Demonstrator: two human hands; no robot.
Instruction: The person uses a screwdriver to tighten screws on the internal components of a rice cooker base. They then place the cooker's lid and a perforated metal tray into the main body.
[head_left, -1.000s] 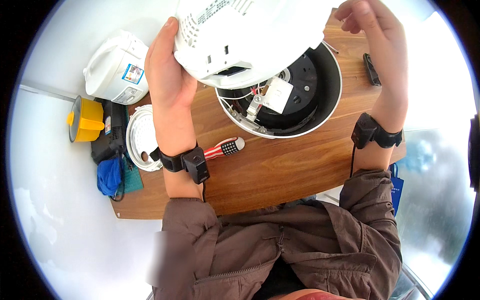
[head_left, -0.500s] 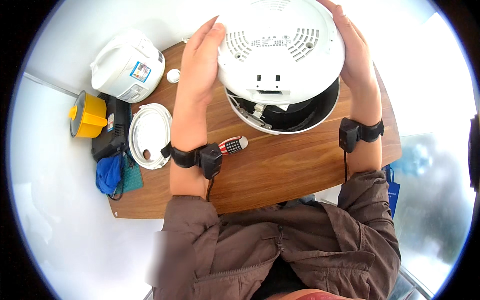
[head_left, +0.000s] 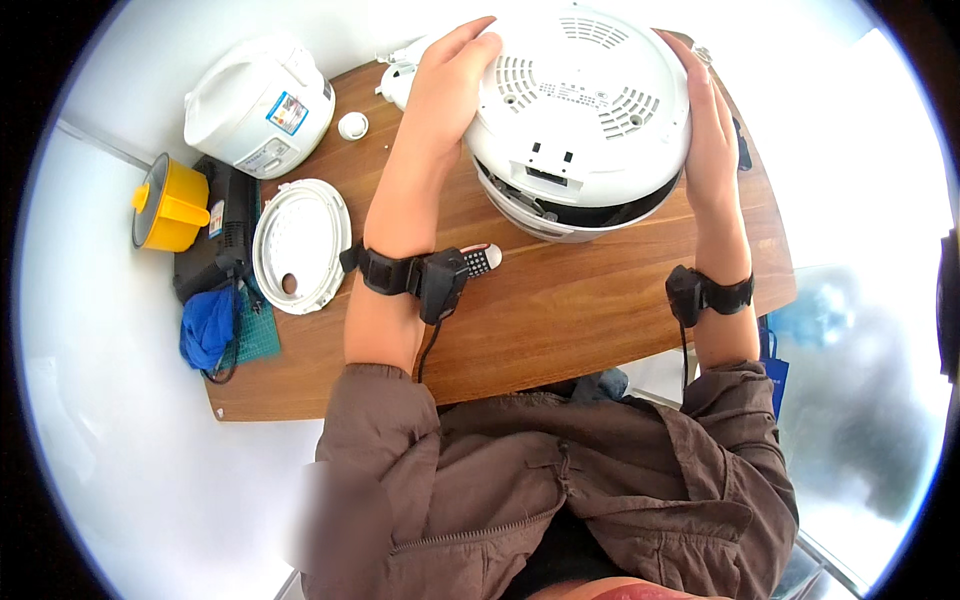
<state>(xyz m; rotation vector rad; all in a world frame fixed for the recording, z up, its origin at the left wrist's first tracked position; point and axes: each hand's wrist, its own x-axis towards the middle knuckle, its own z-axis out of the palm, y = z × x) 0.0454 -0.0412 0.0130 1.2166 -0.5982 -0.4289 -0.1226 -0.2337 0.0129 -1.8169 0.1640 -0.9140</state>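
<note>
A round white rice cooker base cover (head_left: 575,110), with vent slots and screw holes, is held between my two hands. It rests over the upturned white rice cooker body (head_left: 535,222). Along the near side a dark gap shows between the two. My left hand (head_left: 455,85) grips the cover's left rim, thumb on top. On the opposite rim, the fingers of my right hand (head_left: 710,120) press against the side. Partly hidden by my left wristband lies a small patterned piece with a white end (head_left: 485,259).
Left on the wooden table (head_left: 520,340) are a white rice cooker (head_left: 262,110), a white inner lid (head_left: 305,245), a round white cap (head_left: 353,126), a yellow pot (head_left: 180,210), a black case (head_left: 230,225), blue cloth (head_left: 207,328) and a green mat (head_left: 262,335). White parts (head_left: 398,82) lie behind my left hand.
The base cover has come down onto the cooker body with both hands, narrowing the gap at the near side. In the picture, the cover and left hand have moved rightward.
</note>
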